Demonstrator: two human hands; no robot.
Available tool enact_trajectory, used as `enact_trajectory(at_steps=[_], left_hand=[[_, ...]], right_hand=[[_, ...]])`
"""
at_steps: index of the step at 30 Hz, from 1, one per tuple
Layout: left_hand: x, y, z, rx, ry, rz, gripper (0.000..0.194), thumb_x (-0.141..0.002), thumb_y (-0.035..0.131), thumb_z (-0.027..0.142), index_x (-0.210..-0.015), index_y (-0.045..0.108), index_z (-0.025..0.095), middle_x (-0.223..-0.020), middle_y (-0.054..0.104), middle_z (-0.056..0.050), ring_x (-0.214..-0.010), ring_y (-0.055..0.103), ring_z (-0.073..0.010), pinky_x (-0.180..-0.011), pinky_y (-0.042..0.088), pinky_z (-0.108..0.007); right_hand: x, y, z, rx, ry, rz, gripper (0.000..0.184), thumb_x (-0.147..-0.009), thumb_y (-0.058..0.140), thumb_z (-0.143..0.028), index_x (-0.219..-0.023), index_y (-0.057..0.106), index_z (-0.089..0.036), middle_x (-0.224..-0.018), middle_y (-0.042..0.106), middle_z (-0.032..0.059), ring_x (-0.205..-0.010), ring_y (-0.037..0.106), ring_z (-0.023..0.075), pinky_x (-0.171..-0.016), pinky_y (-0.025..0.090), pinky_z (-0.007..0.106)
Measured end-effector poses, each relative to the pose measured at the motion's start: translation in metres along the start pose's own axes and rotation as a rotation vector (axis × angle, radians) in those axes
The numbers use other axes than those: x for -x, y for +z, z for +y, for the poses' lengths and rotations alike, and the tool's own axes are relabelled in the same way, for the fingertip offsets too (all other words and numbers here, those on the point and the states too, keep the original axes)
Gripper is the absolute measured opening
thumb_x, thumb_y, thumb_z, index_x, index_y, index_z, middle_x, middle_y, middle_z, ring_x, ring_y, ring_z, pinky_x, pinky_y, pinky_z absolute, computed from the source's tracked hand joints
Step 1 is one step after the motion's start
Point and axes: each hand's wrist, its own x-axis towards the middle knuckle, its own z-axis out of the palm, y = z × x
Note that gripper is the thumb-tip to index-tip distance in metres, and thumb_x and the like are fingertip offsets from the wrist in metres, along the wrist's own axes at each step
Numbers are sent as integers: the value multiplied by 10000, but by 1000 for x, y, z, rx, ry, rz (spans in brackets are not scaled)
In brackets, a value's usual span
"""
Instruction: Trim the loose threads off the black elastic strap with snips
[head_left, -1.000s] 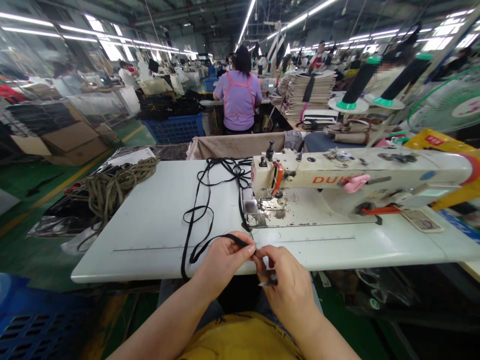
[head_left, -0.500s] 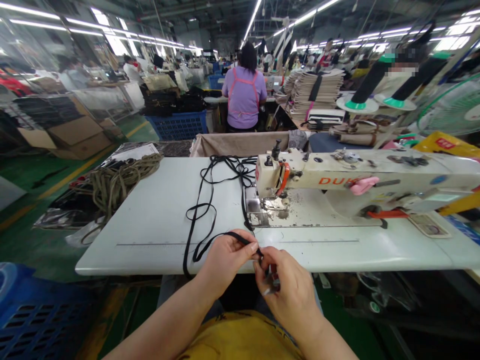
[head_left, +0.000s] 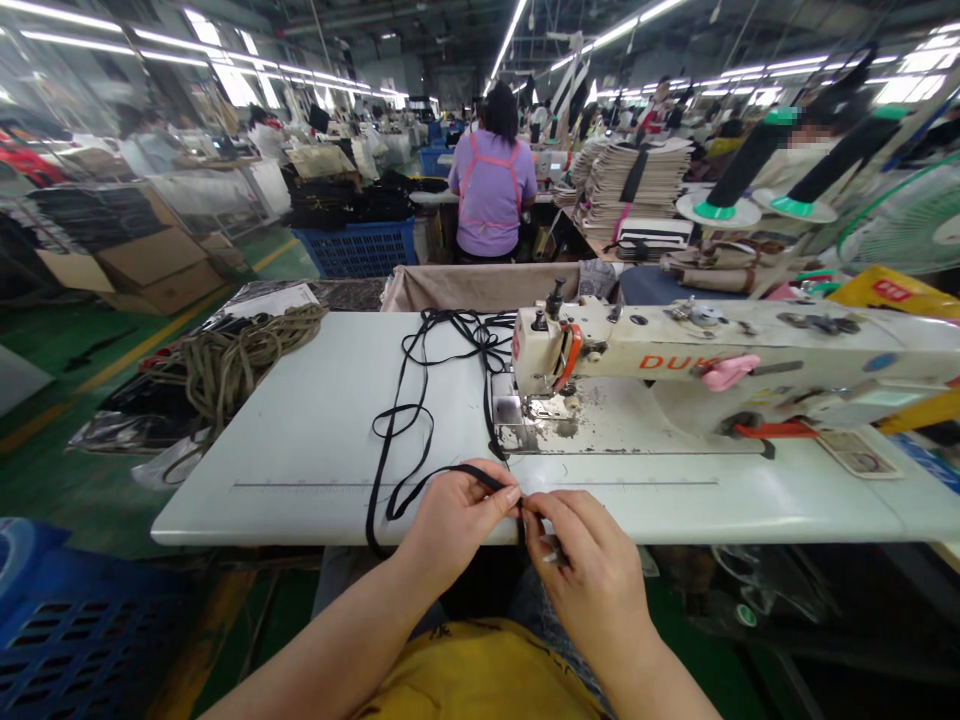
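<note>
A narrow black strap [head_left: 405,494] runs in loose loops over the white table [head_left: 300,430] and up to my hands at its front edge. My left hand [head_left: 454,520] is closed, pinching the strap between thumb and forefinger. Its free length hangs below the fingertips. Right beside them, my right hand [head_left: 596,560] is closed too, thumb and forefinger pinching at the same spot on the strap. A small greyish object [head_left: 553,550] shows inside the right hand, mostly hidden by the fingers; I cannot make out its kind.
A sewing machine [head_left: 675,350] stands at the right of the table, its needle area just beyond my hands. Olive straps [head_left: 225,370] lie heaped at the left. A blue crate [head_left: 82,620] is at lower left. Ahead, a person in purple [head_left: 491,190] sits facing away.
My right hand has turned slightly and shifted a little to the right, its fingers drawn closer together. The left hand keeps its hold on the strap.
</note>
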Motion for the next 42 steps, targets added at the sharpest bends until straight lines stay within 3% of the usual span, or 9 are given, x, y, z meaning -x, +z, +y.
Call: enact_trajectory(at_steps=[9, 12, 17, 20, 24, 29, 35, 37, 42], left_hand=[[1, 4, -7, -102, 27, -2, 154, -821, 722, 330, -822, 682, 182, -752, 712, -38, -727, 672, -197, -717, 538, -292], [-1, 2, -9, -82, 28, -17, 177, -823, 728, 345, -838, 682, 176, -772, 721, -42, -747, 690, -204, -734, 554, -300], [-2, -5, -6, 4, -19, 44, 260, -792, 778, 392, -855, 680, 160, -791, 721, -41, -790, 728, -217, -784, 591, -324], [-1, -7, -4, 23, -45, 49, 282, -786, 792, 405, -850, 683, 153, -786, 717, -35, -784, 727, -203, -794, 595, -316], [-2, -8, -3, 17, -58, 37, 310, -774, 806, 420, -868, 694, 146, -766, 716, -28, -725, 699, -169, -755, 587, -289], [-2, -9, -5, 17, -108, -42, 347, -801, 784, 447, -929, 703, 135, -730, 701, -33, -710, 660, -153, -740, 569, -283], [0, -7, -9, 92, -175, -62, 396, -806, 774, 503, -883, 652, 134, -767, 692, -46, -732, 657, -158, -762, 578, -317], [-1, -6, -9, 117, -181, -63, 414, -789, 788, 512, -862, 631, 136, -759, 678, -39, -739, 662, -164, -783, 583, -337], [-3, -8, -8, 185, -171, -77, 439, -779, 786, 542, -852, 603, 149, -784, 652, -27, -796, 676, -188, -838, 591, -390]], right_hand=[[3, 7, 3, 226, -39, -72, 193, -930, 533, -126, -1108, 604, -152, -932, 643, 120, -832, 584, 268, -684, 495, 380], [1, 7, 3, 70, 69, -95, 122, -902, 521, -121, -979, 587, -189, -861, 604, 68, -782, 571, 235, -677, 475, 351], [-2, 0, 7, -273, 449, 33, 152, -946, 504, -193, -798, 522, -225, -692, 478, -29, -613, 486, 155, -577, 402, 278], [-4, -3, 9, -341, 491, -17, 195, -970, 557, -290, -792, 589, -218, -712, 539, -11, -643, 509, 161, -596, 403, 282], [-6, 0, 11, -458, 542, -148, 166, -934, 612, -331, -1024, 693, -218, -966, 682, 54, -738, 569, 181, -633, 437, 294], [-3, 5, 12, -562, 676, -242, 164, -898, 614, -349, -858, 671, -201, -759, 630, 13, -681, 528, 175, -619, 416, 285], [-4, 3, 10, -485, 606, -253, 122, -912, 576, -292, -842, 633, -210, -745, 596, 0, -659, 528, 168, -603, 419, 281], [-3, 1, 10, -421, 549, -270, 79, -926, 575, -265, -933, 636, -216, -826, 635, 15, -692, 565, 177, -637, 457, 295], [1, -6, 17, -242, 309, -214, 234, -994, 556, -272, -1218, 588, -212, -1198, 638, 122, -1046, 625, 261, -908, 526, 411]])
